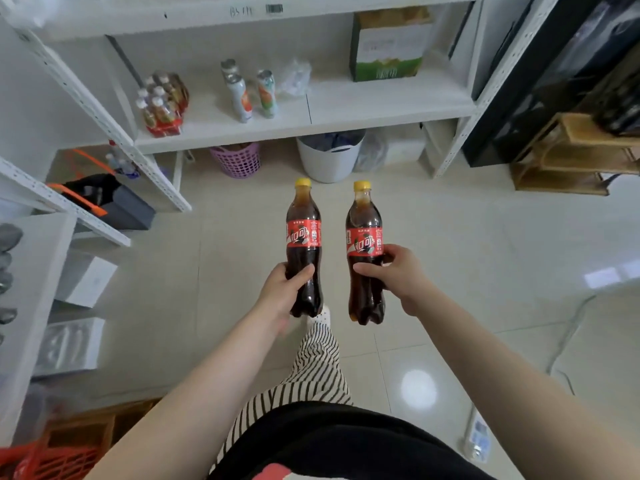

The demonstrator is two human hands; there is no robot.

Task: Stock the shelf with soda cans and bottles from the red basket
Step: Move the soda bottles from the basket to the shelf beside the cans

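Observation:
I hold two upright cola bottles with yellow caps and red labels out in front of me, above the tiled floor. My left hand [285,289] grips the lower part of the left cola bottle [303,237]. My right hand [398,275] grips the right cola bottle [364,237] just below its label. The white shelf [381,109] stands ahead; on it are a shrink-wrapped pack of small bottles [162,105] and three slim cans [251,91]. The red basket [45,459] shows at the bottom left corner.
A green and white carton [388,46] sits at the shelf's right. Under the shelf stand a purple basket [237,161] and a white bucket [329,157]. A second white rack [41,237] runs along the left. A wooden rack [571,157] stands at the right.

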